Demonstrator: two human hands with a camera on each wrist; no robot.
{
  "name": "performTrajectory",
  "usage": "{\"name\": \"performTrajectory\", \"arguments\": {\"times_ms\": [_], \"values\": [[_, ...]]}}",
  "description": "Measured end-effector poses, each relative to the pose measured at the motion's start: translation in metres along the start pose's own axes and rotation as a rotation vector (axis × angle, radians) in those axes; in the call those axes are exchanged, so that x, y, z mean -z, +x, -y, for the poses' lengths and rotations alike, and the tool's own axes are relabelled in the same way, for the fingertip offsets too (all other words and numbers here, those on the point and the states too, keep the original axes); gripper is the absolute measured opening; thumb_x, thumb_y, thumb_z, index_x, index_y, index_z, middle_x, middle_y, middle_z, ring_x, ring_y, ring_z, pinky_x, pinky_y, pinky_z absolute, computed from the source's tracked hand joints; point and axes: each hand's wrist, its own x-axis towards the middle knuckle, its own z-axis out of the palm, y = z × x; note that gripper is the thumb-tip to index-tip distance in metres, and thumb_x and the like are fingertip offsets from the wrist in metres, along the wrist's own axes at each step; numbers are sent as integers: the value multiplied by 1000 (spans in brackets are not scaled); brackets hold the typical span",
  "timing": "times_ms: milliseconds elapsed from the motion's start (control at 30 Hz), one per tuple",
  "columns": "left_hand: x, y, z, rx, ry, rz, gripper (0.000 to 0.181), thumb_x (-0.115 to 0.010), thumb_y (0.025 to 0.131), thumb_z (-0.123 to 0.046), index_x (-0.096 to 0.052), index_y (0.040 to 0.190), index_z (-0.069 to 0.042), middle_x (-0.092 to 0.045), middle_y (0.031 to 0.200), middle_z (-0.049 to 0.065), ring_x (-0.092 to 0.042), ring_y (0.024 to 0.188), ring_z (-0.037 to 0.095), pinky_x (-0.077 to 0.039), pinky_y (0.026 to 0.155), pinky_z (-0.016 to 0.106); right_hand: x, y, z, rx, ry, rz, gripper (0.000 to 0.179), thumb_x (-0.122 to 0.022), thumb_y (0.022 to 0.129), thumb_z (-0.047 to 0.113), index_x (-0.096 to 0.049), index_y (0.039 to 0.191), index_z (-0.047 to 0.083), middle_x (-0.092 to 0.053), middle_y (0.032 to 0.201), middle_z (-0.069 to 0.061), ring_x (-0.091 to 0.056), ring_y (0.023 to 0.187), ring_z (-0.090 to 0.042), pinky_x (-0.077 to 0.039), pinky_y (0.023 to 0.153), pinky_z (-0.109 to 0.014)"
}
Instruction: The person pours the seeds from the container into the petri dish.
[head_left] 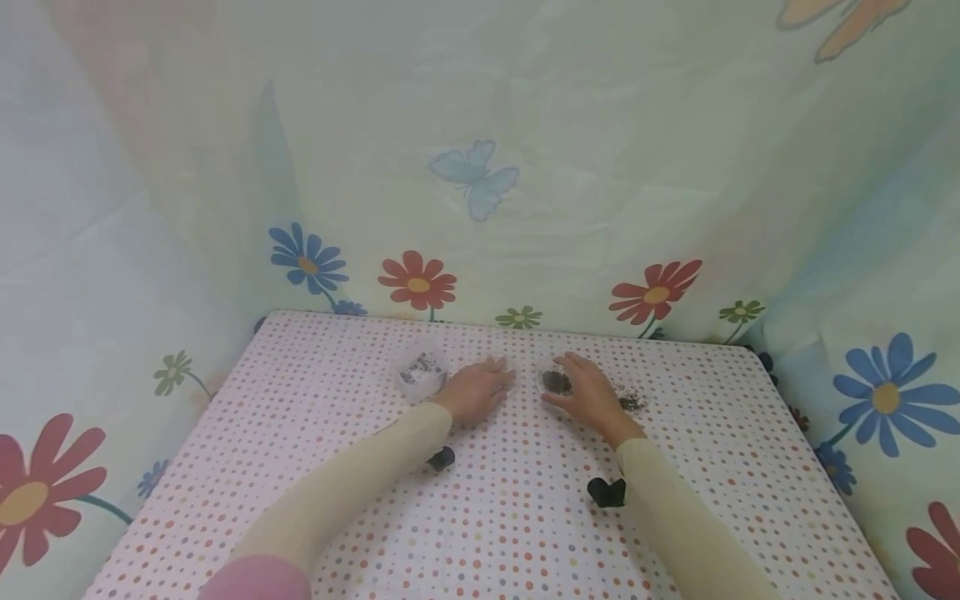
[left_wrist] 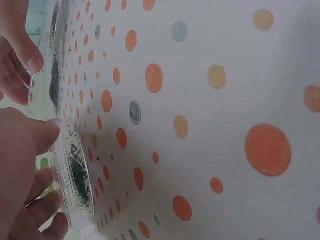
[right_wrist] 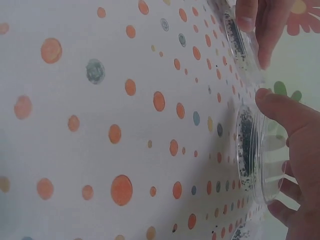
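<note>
My left hand point(head_left: 472, 393) grips the rim of a shallow clear round dish point(left_wrist: 80, 180) with dark granules in it, thumb on the near side and curled fingers on the other. To its right my right hand point(head_left: 590, 398) spans another clear round dish point(right_wrist: 246, 150), its thumb and fingers at opposite sides of the rim. Dark granules lie in that dish too, and a clear, lid-like piece point(right_wrist: 271, 167) shows over it in the right wrist view. Both dishes are low at the dotted tabletop, side by side, and my fingers partly cover them in the head view.
Left of my left hand stands a further clear dish point(head_left: 420, 375) with scattered dark bits. Dark granules point(head_left: 630, 400) show just right of my right hand. Two dark heart-shaped pieces point(head_left: 606, 492) sit beside the sleeves. A flower-printed curtain point(head_left: 480, 242) rises behind the dotted table point(head_left: 480, 533).
</note>
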Motion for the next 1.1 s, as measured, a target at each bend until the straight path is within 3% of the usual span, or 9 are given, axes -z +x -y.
{"name": "performTrajectory", "arguments": {"times_ms": [367, 1100], "values": [[1, 0, 0, 0, 0, -12, 47, -47, 101, -31, -41, 147, -23, -28, 159, 4, -27, 147, 25, -25, 121, 43, 1, 10, -4, 36, 1, 5, 72, -74, 83, 40, -46, 140, 6, -35, 152, -23, -32, 140, -43, -29, 114, -60], [-1, 2, -1, -1, 14, -9, 47, -47, 101, -31, -41, 147, -22, -27, 160, 4, -27, 147, 26, -25, 121, 43, -2, 17, -2, 21, -22, 36, 72, -73, 84, 38, -45, 141, 4, -38, 150, -23, -34, 139, -42, -30, 114, -60]]}}
